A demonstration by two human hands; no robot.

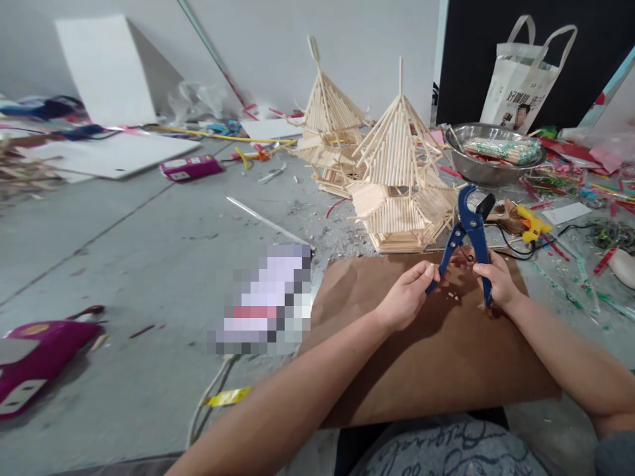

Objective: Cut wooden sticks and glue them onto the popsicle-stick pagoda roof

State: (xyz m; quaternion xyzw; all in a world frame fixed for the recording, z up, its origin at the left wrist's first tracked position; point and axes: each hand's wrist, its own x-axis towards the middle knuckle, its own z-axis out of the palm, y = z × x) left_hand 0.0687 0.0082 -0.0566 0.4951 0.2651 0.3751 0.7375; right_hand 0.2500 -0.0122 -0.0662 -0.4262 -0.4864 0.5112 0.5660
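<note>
A blue pipe cutter (475, 231) is held up with its jaw end pointing away from me and its two handles spread apart. My left hand (409, 294) is closed on the lower end of the left handle. Around the right handle wrap the fingers of my right hand (500, 281). Both hands are above a brown cardboard sheet (421, 357), where a few small pale bits lie under the cutter. Just beyond the cardboard stands a pagoda-like model of thin wooden sticks (401, 152), with a second stick model (327, 109) behind it, to the left.
A phone (262, 291), its screen blurred out, lies left of the cardboard. Purple power strips (191, 168) are on the floor at left. A metal bowl (483, 173) holds wrapped sticks. At right are a yellow glue gun (533, 225), its cable and scattered scraps.
</note>
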